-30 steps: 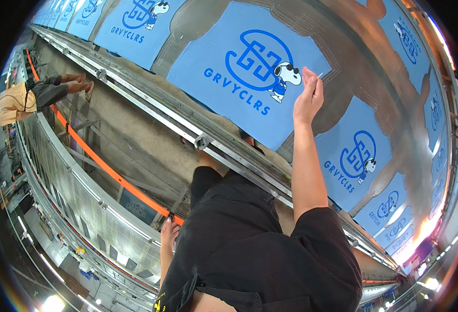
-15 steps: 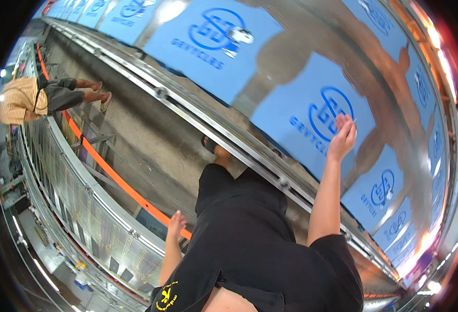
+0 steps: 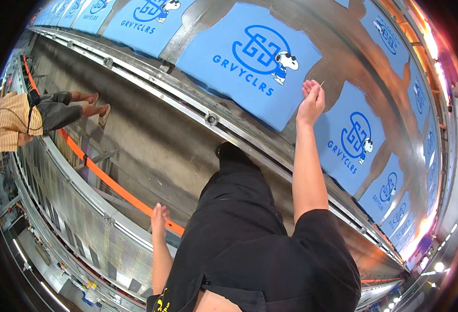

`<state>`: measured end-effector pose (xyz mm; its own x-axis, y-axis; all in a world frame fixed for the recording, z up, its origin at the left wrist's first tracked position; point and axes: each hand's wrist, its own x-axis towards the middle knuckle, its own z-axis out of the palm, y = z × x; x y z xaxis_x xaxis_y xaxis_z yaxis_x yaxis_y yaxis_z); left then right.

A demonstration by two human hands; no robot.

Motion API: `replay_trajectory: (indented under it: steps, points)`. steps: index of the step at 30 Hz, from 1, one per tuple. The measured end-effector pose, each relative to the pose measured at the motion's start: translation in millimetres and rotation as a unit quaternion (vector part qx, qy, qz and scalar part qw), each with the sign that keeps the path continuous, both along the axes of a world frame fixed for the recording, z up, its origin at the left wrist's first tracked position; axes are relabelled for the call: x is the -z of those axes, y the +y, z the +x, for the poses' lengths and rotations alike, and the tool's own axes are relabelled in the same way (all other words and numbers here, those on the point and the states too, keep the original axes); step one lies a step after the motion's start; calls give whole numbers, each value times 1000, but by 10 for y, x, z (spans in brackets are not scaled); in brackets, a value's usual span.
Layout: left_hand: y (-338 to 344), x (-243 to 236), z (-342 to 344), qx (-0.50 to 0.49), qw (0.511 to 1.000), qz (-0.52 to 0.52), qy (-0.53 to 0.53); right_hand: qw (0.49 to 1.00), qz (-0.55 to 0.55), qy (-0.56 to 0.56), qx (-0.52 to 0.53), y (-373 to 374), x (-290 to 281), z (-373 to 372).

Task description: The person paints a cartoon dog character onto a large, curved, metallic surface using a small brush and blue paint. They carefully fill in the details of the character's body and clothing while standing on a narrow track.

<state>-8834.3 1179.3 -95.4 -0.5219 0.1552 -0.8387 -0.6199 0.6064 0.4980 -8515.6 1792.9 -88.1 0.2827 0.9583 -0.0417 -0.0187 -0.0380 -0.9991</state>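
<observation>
My right hand (image 3: 311,106) is raised over the long printing table, above the gap between two blue shirt panels. Its thumb and fingers pinch a thin, pale, stick-like piece (image 3: 321,83), too small to name surely. Beside it lies a blue fabric panel (image 3: 198,65) printed with a darker blue round emblem, lettering and a white cartoon dog. Another such panel (image 3: 333,127) lies just to the right of my wrist. My left hand (image 3: 160,216) hangs low at my left side near an orange rail, its fingers loosely stretched and holding nothing.
A metal rail (image 3: 211,119) with small clamps runs along the table's near edge. Left of the concrete aisle (image 3: 151,122) are an orange rail (image 3: 120,190) and another long table (image 3: 91,205). A person in a striped top (image 3: 10,122) stands at far left. Bright orange glow lines the right side.
I have moved along the aisle beside the table, and the panels have shifted in view. My right hand has passed from above one print to the gap between two panels.
</observation>
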Motion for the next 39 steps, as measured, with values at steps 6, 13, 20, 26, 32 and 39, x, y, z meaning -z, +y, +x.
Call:
replay_trajectory:
  steps: [6,13,20,26,32,39]
  points:
    - [-402,231,-255,-44,983,-63,-165,991,66,-59,102,430,387,-436]
    - [332,-356,-1346,28,985,-111,-127,973,50,-176,139,412,426,-633]
    - [1819,-975,-2791,108,987,-111,38,951,15,-257,174,432,369,-667]
    - [2982,-998,-3097,237,961,-124,65,938,-1,-303,170,428,366,-653]
    - [3063,-1080,-3180,301,935,-176,62,916,14,-364,168,432,482,-634]
    - [2901,-1029,-3542,291,936,-187,57,956,10,-203,210,519,433,-565]
